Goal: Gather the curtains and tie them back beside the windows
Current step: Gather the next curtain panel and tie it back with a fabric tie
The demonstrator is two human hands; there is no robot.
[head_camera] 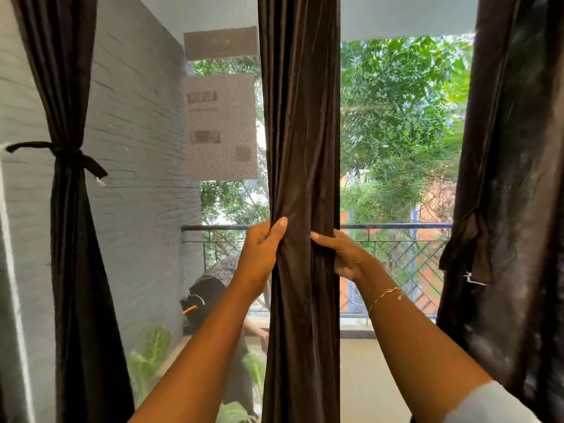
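A dark brown middle curtain (300,123) hangs straight down between two window panes. My left hand (261,254) grips its left edge at railing height, thumb on the front of the cloth. My right hand (343,256) pinches its right edge at the same height, fingers curled into the folds. The cloth is bunched between both hands. The left curtain (65,87) is gathered and bound with a dark tie-back (68,157). A right curtain (515,166) hangs loose, with a dark tie strip (467,245) dangling from its left edge.
Through the window screen I see a grey brick wall (134,154), a balcony railing (396,227), trees, potted plants (149,358) and a person crouched low (213,288) on the balcony floor.
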